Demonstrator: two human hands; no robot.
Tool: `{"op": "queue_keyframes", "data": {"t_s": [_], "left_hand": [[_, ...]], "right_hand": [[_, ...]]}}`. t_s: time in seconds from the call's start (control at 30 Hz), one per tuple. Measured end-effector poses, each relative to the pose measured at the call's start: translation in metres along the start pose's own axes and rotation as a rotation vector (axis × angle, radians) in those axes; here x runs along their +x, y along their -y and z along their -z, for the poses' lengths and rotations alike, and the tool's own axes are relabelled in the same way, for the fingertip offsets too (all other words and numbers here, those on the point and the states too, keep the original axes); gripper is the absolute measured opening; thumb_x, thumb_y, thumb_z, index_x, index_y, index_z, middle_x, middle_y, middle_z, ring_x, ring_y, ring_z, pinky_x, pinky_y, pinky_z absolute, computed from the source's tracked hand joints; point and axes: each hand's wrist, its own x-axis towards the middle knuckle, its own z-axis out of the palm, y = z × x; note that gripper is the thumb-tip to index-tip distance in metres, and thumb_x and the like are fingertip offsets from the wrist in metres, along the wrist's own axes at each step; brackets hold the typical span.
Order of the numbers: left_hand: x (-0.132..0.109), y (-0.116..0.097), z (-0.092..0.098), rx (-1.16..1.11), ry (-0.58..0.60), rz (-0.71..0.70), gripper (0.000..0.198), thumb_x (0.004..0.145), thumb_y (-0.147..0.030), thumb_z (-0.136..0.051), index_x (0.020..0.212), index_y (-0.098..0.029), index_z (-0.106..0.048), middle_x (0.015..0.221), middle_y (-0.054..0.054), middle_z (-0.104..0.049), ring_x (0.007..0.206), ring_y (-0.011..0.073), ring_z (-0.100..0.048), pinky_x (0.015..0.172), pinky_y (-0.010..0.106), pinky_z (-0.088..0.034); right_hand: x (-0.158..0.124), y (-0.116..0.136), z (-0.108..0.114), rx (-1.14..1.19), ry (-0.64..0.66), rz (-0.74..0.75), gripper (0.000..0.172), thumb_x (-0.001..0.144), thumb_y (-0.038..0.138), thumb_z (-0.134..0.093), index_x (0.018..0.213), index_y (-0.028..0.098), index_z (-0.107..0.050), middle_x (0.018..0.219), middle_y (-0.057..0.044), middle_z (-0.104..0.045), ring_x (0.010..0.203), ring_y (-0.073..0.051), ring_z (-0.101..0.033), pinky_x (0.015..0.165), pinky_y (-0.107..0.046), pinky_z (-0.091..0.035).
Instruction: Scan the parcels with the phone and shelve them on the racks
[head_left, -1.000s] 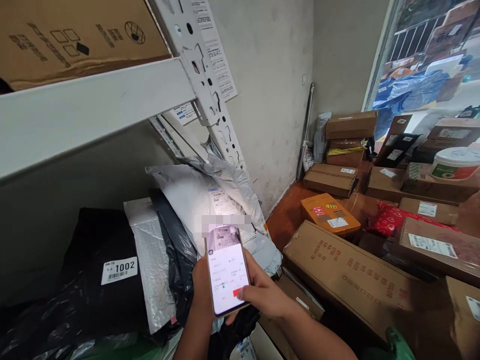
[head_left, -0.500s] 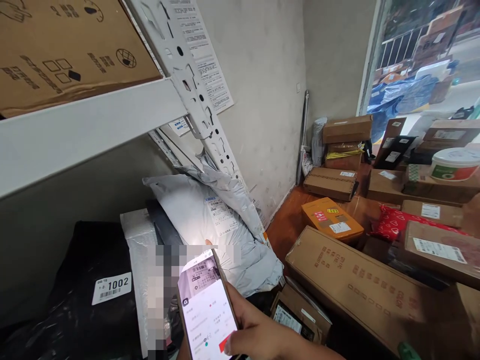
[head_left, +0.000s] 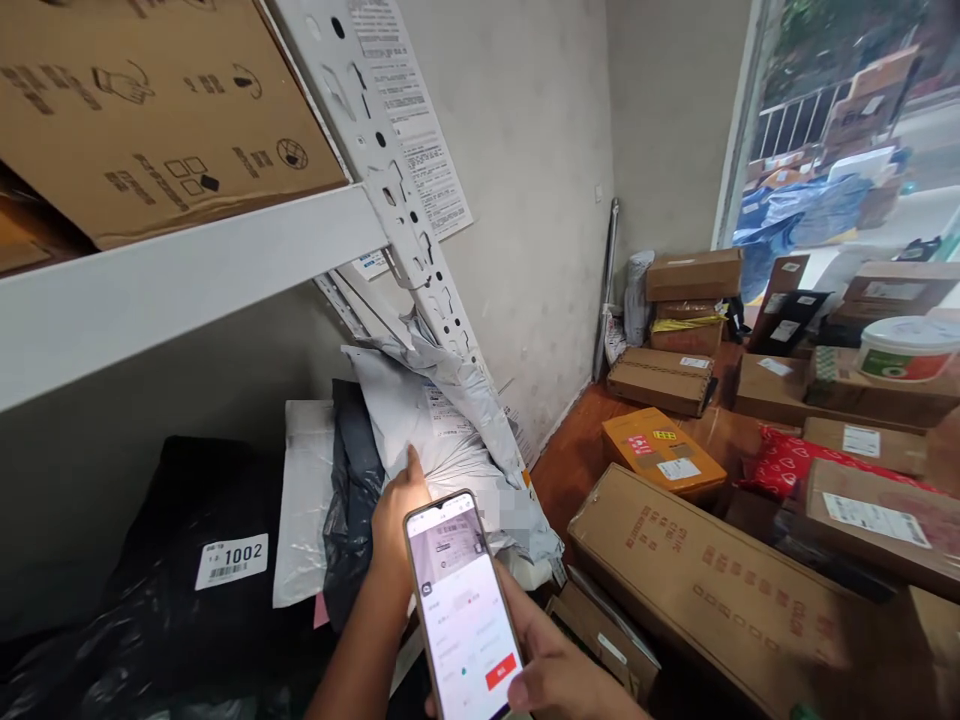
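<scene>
My right hand (head_left: 551,672) grips a smartphone (head_left: 463,605) with a lit screen at the bottom centre, thumb on its lower right edge. My left hand (head_left: 395,525) reaches forward past the phone, fingers stretched out, fingertips touching a grey plastic mailer bag (head_left: 442,430) with a white shipping label. The grey bag leans against the white shelf upright (head_left: 390,190). Beside it on the left stand a dark grey bag (head_left: 352,490), a white bubble mailer (head_left: 304,500) and a black bag (head_left: 180,560) with a sticker reading 1002.
A cardboard box (head_left: 150,110) sits on the white shelf board (head_left: 172,290) above. To the right, several cardboard parcels cover the floor: a long box (head_left: 712,580), an orange box (head_left: 660,450), a red bag (head_left: 787,455), a white tub (head_left: 907,350). A window (head_left: 847,150) is at back right.
My left hand let go of the phone and reached out to the grey mailer bag. The phone stayed in my right hand, low in view. The view shifted slightly.
</scene>
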Motion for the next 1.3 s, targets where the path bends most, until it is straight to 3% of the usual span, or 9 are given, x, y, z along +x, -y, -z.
{"op": "queue_keyframes", "data": {"t_s": [0.1,0.23,0.5,0.6,0.7,0.77,0.9,1.03,1.3], "left_hand": [[-0.046,-0.013,-0.022,0.052,-0.211,-0.263,0.061,0.09,-0.022,-0.043,0.15,-0.011,-0.039,0.139,0.023,-0.053,0.126,0.037,-0.051,0.107,0.052,-0.041],[-0.082,-0.02,-0.059,0.125,-0.177,-0.424,0.058,0.088,-0.019,-0.051,0.145,-0.031,-0.049,0.151,0.011,-0.045,0.145,0.0472,-0.024,0.111,0.072,-0.026],[0.004,-0.029,-0.037,0.192,-0.231,-0.401,0.038,0.095,-0.025,-0.049,0.128,-0.034,-0.066,0.146,0.007,-0.051,0.141,0.0429,-0.033,0.115,0.067,-0.019],[0.0,-0.026,-0.038,0.126,-0.215,-0.405,0.039,0.096,-0.02,-0.045,0.127,-0.029,-0.066,0.146,0.012,-0.051,0.142,0.0405,-0.033,0.116,0.068,-0.013],[-0.059,-0.012,-0.055,-0.085,-0.214,-0.452,0.041,0.095,-0.018,-0.048,0.132,-0.024,-0.062,0.149,0.014,-0.045,0.145,0.0352,-0.03,0.119,0.064,-0.008],[-0.118,0.0,-0.073,-0.373,-0.111,-0.44,0.04,0.095,-0.027,-0.05,0.134,-0.026,-0.06,0.146,0.012,-0.049,0.14,0.0303,-0.037,0.12,0.056,-0.019],[-0.232,0.022,-0.11,-1.192,0.405,-0.101,0.048,0.095,-0.055,-0.045,0.131,-0.028,-0.062,0.142,0.011,-0.054,0.131,0.0292,-0.049,0.109,0.048,-0.04],[-0.318,0.042,-0.118,-1.798,0.809,0.336,0.075,0.088,-0.075,-0.038,0.149,-0.03,-0.039,0.15,0.013,-0.046,0.128,0.0364,-0.052,0.096,0.056,-0.047],[-0.503,0.103,-0.065,-2.032,0.677,0.552,0.069,0.091,-0.063,-0.049,0.15,-0.036,-0.027,0.149,0.012,-0.046,0.121,0.0333,-0.057,0.084,0.047,-0.056]], "right_hand": [[-0.02,0.011,0.002,-0.005,-0.059,0.071,0.115,0.061,0.031,-0.085,0.154,0.03,-0.018,0.118,-0.012,-0.068,0.09,-0.032,-0.073,0.076,-0.043,-0.053],[-0.04,0.026,0.008,-0.075,-0.155,0.126,0.113,0.066,0.032,-0.082,0.155,0.028,-0.012,0.115,-0.015,-0.07,0.087,-0.033,-0.074,0.054,-0.032,-0.054],[-0.063,0.029,0.014,-0.14,-0.403,0.214,0.116,0.067,0.032,-0.08,0.156,0.03,-0.006,0.126,-0.018,-0.066,0.091,-0.036,-0.073,0.045,-0.031,-0.056],[-0.078,0.018,0.016,-0.184,-0.517,0.232,0.109,0.066,0.028,-0.078,0.155,0.031,-0.014,0.121,-0.014,-0.069,0.084,-0.033,-0.073,0.044,-0.03,-0.054],[-0.099,0.002,0.018,-0.227,-0.648,0.281,0.092,0.064,0.028,-0.077,0.148,0.029,-0.037,0.125,-0.01,-0.068,0.092,-0.029,-0.071,0.059,-0.032,-0.056],[-0.113,-0.01,0.016,-0.232,-0.71,0.293,0.081,0.064,0.026,-0.076,0.14,0.029,-0.048,0.128,-0.007,-0.068,0.102,-0.028,-0.067,0.074,-0.033,-0.055],[-0.131,-0.05,-0.005,-0.223,-0.692,0.157,0.07,0.062,0.018,-0.075,0.128,0.03,-0.056,0.122,-0.003,-0.07,0.104,-0.027,-0.066,0.084,-0.036,-0.051],[-0.142,-0.12,-0.042,-0.193,-0.679,0.013,0.056,0.058,0.012,-0.074,0.111,0.025,-0.062,0.101,-0.003,-0.075,0.083,-0.024,-0.069,0.073,-0.035,-0.051],[-0.193,-0.27,-0.162,-0.278,-0.769,-0.034,0.041,0.064,0.02,-0.074,0.104,0.022,-0.062,0.088,0.0,-0.074,0.075,-0.02,-0.065,0.069,-0.03,-0.048]]}}
